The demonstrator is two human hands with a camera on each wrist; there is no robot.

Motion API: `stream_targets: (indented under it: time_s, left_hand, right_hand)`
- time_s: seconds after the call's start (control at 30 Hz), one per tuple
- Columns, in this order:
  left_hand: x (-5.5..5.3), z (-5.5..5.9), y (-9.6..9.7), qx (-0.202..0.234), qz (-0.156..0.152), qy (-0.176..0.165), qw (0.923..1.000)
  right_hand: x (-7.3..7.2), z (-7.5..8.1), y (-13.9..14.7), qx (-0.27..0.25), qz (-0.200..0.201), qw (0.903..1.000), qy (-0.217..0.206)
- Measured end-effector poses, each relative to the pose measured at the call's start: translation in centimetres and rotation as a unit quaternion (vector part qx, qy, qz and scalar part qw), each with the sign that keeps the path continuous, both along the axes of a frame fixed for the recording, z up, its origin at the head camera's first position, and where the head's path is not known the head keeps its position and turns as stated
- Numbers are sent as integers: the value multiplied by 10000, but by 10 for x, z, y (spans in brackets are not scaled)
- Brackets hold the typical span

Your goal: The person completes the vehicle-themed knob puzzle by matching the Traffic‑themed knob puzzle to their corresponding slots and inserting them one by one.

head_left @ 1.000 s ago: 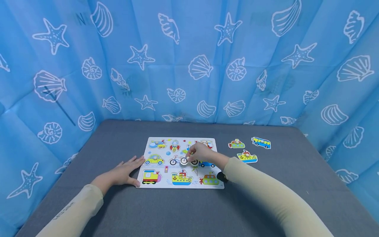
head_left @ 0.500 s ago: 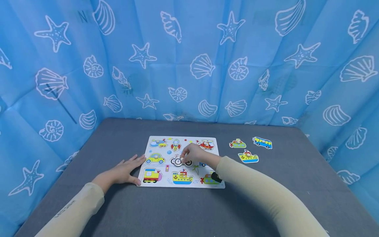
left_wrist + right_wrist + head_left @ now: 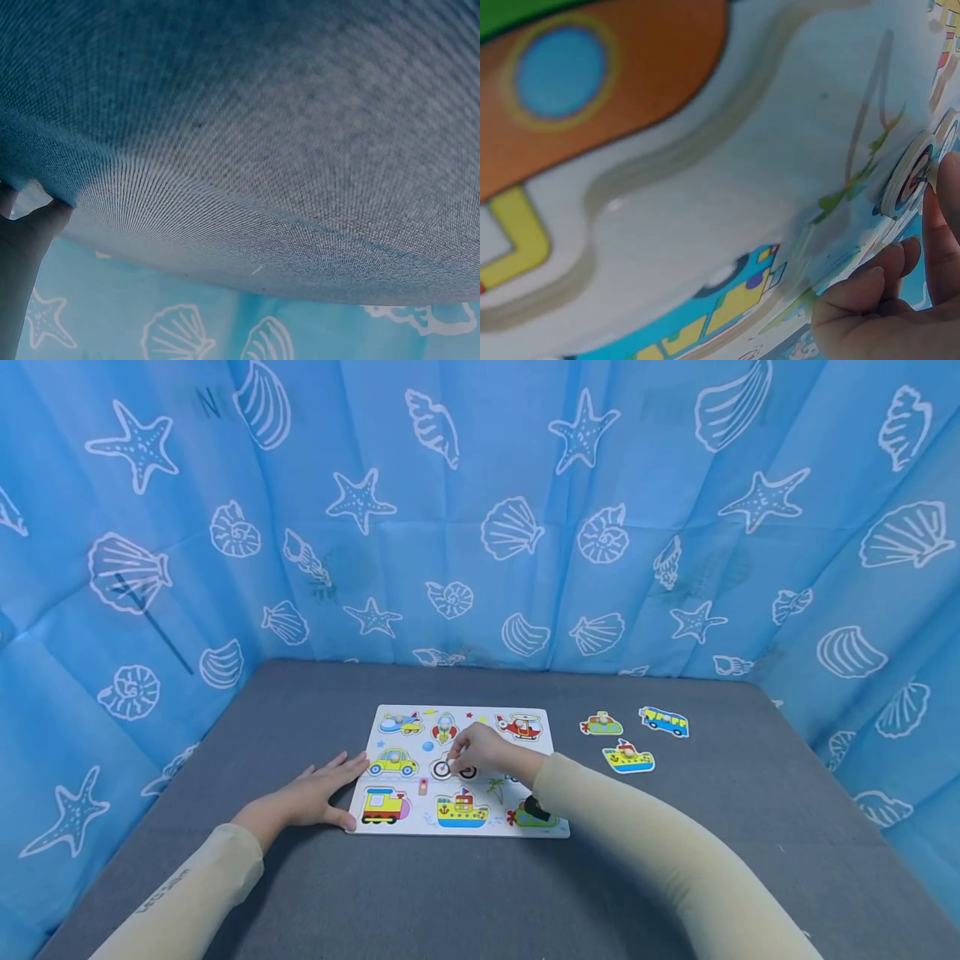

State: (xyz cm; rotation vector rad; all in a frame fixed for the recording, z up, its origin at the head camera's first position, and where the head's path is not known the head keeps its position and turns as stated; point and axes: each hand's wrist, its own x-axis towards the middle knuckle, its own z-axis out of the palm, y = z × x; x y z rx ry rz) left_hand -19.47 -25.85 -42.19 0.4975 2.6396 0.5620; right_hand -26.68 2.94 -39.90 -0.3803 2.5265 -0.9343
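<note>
A white wooden peg puzzle board [image 3: 427, 709] with vehicle pictures lies on the table. My right hand [image 3: 486, 750] is over its middle row. Thumb and finger pinch the knob of a bicycle puzzle piece [image 3: 441, 768], which lies over the bicycle picture. In the right wrist view the bicycle piece [image 3: 909, 176] shows its thick edge; whether it sits fully in its recess I cannot tell. At the board's left edge rests my left hand [image 3: 315, 793], fingers spread and fairly straight. The left wrist view catches only part of that hand [image 3: 26, 236].
Right of the board lie three loose pieces: a submarine [image 3: 602, 724], a bus [image 3: 664, 722] and a ship [image 3: 628, 757]. Knobbed car [image 3: 393, 762] and helicopter [image 3: 520, 727] pieces sit in the board. A blue shell-patterned curtain [image 3: 465, 552] stands behind the grey table [image 3: 420, 893].
My right hand has moved left with the bicycle piece, from right of the bicycle picture to over it. More of the helicopter now shows. My left hand stays at the board's edge.
</note>
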Motion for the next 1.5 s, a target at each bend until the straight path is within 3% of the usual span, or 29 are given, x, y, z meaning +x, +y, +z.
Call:
stream_targets:
  time_s: [0.17,0.43,0.8,1.17,1.5]
  left_hand:
    - [0,0,0,-6,11,39,10000]
    - [1,-1,0,25,12,20,10000]
    - [1,-3,-1,44,-29,89,9999]
    - [1,-2,-1,8,-32,112,9999]
    - [1,-3,-1,-3,-51,62,10000]
  right_hand:
    - [-2,-3,-4,-18,-124,9998,-130]
    - [-6,-9,-7,68,-201,9998,1]
    - [-7,-7,-2,-80,-342,9993,-116]
    - [-5,17,42,-591,-836,9947,-23]
    - [7,26,107,-767,-864,9932,137]
